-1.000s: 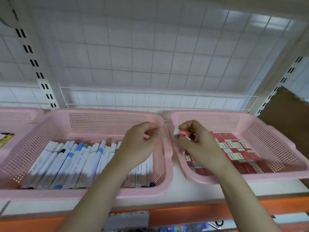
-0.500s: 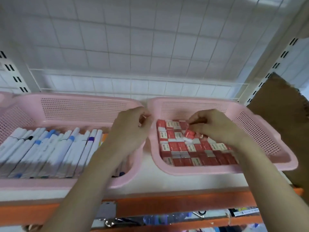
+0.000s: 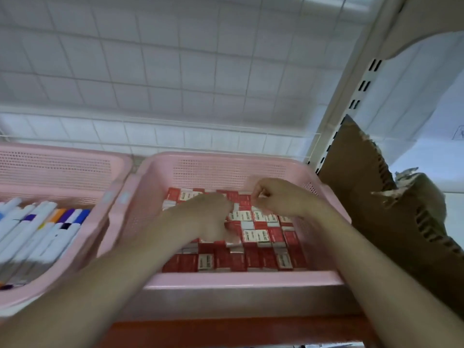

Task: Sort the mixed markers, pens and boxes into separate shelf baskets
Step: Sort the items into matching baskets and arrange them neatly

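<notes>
Looking down through the head view, you have both hands over the right-hand pink basket (image 3: 241, 281), which is packed with small red-and-white boxes (image 3: 261, 234) in rows. Your left hand (image 3: 208, 217) is at about nine o'clock from the right hand (image 3: 273, 197), low over the middle rows, and it is too blurred to tell whether it is grasping a box or only pressing on them. Your right hand sits further back, toward twelve o'clock, with its fingers curled in; something pale shows at the fingertips (image 3: 258, 194), but whether that is a box pinched there I cannot tell. The boxes lie straight beneath both hands, long sides running roughly nine to three, and the left hand looks nearer the layer, so I judge any settling of a box falls to it. At nine o'clock the second pink basket (image 3: 60, 169) holds the markers (image 3: 50, 229), tips pointing toward one o'clock, cut off by the frame edge. A torn cardboard sheet (image 3: 391, 209) stands at three o'clock. No pens can be made out.
</notes>
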Action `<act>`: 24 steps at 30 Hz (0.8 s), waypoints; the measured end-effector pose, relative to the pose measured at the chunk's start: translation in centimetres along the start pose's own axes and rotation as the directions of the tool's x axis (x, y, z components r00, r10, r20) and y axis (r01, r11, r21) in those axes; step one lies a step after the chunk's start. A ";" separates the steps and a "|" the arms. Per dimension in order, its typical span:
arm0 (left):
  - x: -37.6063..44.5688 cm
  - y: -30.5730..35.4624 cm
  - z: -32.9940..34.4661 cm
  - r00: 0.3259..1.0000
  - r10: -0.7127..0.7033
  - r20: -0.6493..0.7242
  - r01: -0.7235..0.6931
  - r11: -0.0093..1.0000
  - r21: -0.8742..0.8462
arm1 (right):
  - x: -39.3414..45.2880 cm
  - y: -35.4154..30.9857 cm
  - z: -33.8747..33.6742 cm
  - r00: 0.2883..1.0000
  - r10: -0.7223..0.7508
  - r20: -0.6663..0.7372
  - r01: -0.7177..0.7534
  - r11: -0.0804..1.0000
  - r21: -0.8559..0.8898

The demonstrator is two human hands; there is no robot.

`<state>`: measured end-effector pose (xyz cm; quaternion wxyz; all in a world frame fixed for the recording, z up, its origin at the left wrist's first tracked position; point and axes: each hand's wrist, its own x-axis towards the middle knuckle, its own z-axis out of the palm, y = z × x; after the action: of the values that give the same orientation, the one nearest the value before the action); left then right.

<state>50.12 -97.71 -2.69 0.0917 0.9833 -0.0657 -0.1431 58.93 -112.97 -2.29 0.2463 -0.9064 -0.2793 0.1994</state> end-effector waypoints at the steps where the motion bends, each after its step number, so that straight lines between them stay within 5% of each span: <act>1: 0.5 0.6 0.2 0.998 -0.015 0.059 0.014 1.000 0.016 | 0.1 0.2 0.2 0.999 0.000 0.039 0.000 1.000 0.002; 4: 1.7 1.8 0.9 0.991 -0.050 0.121 0.044 0.998 0.049 | 0.5 1.1 0.5 1.000 0.002 0.011 -0.002 1.000 0.013; 11: 3.4 2.4 -0.2 0.995 -0.098 -0.012 0.098 0.995 -0.037 | 2.4 3.0 -2.0 0.903 0.038 -0.429 -0.104 0.986 -0.130; 24: 3.7 1.0 -0.4 0.971 -0.177 -0.161 0.154 0.977 -0.149 | 3.5 4.5 -2.3 0.936 0.195 -0.292 -0.292 0.895 -0.336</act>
<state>53.65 -99.17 -3.15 0.1514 0.9855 0.0349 -0.0683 64.63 -114.87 -3.77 0.0750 -0.9823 -0.1623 0.0558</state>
